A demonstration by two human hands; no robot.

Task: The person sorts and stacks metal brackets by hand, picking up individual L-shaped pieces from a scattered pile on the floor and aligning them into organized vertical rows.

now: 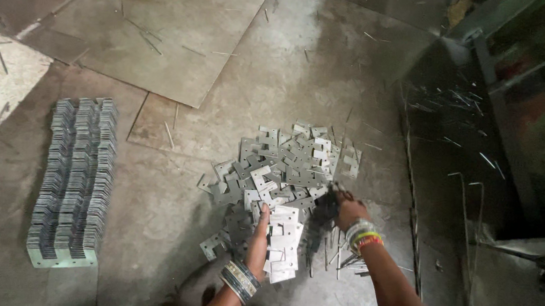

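- Head view looks down on a concrete floor (pixel 171 229) with a loose pile (pixel 284 166) of flat notched metal plates in the middle of the frame.
- Left hand (pixel 259 232) lies at the lower centre, fingers stretched flat and pressed against the left edge of a small stack (pixel 284 243) of pale plates; it steadies the stack and does not clasp it.
- That stack sits at the near edge of the pile, between the two hands, touching the left fingers on its left side.
- Its long axis runs from the bottom of the frame up toward the pile, roughly in line with the left forearm; the plates overlap like fanned cards, tilted slightly to the right.
- Right hand (pixel 340 209) is at the centre right, just beside the stack's upper right, fingers curled down into the dark plates at the pile's lower right edge; whether it actually grips a plate I cannot tell, since the fingertips are blurred.
- Left hand is the nearer one to the stack, being in contact; right hand is close but apart.
- Thin metal rods (pixel 335 256) lie scattered under the right wrist, pointing mostly up and down the frame.
- Far to the left, well apart from both hands, a long ordered row (pixel 75 181) of plates set on edge runs up the frame.
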